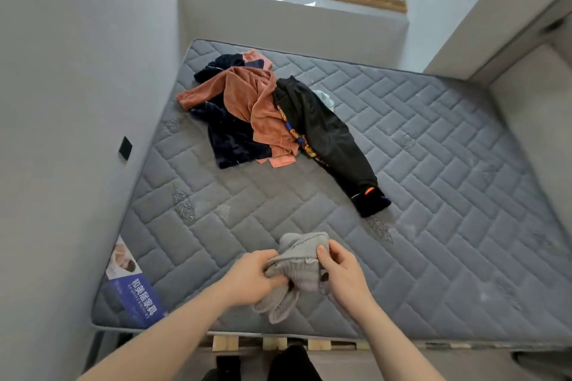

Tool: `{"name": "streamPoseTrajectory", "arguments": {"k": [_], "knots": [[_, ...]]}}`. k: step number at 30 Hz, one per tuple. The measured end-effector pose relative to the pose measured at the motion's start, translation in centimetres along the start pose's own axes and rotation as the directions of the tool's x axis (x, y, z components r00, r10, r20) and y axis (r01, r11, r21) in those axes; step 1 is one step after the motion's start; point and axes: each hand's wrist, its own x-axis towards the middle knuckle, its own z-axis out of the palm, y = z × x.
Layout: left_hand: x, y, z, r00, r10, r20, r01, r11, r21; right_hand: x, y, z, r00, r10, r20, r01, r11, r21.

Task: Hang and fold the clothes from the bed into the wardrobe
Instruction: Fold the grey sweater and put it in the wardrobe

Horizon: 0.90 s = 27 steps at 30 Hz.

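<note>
Folding is the step now: left hand (252, 280) and right hand (340, 272) both pinch a small grey cloth (298, 266) above the bed (448, 195), which I think needs tucking tight next.

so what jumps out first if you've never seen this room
Both hands, left hand and right hand, grip a small grey knitted garment over the near edge of the grey quilted mattress. Farther back lies a heap of rust-orange, navy and black clothes.
</note>
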Motion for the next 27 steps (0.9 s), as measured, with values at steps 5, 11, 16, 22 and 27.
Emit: {"name": "streamPoseTrajectory", "arguments": {"k": [5, 11, 16, 22, 27], "knots": [[-3.6, 2.1, -5.0, 0.998, 0.062, -0.013, -0.061, 0.994, 0.094, -3.8, -1.7, -0.1, 0.997, -0.025, -0.075, 0.027, 0.999, 0.031], [-6.0, 4.4, -9.4, 0.99, 0.134, -0.037, -0.125, 0.973, 0.194, -5.2, -4.1, 1.5, 0.985, -0.083, -0.151, 0.092, 0.994, 0.054], [-6.6, 7.4, -10.9, 0.958, 0.227, -0.173, -0.198, 0.966, 0.166, -5.5, -6.6, 0.2, 0.975, -0.097, -0.2, 0.094, 0.995, -0.026], [-7.0, 11.2, -13.7, 0.909, 0.323, -0.263, -0.29, 0.944, 0.158, -6.0, -9.8, -0.4, 0.927, -0.247, -0.281, 0.234, 0.969, -0.078], [-7.7, 14.9, -15.6, 0.848, 0.427, -0.313, -0.408, 0.904, 0.128, -5.8, -11.3, 1.4, 0.961, -0.26, -0.099, 0.257, 0.966, -0.039]]}}
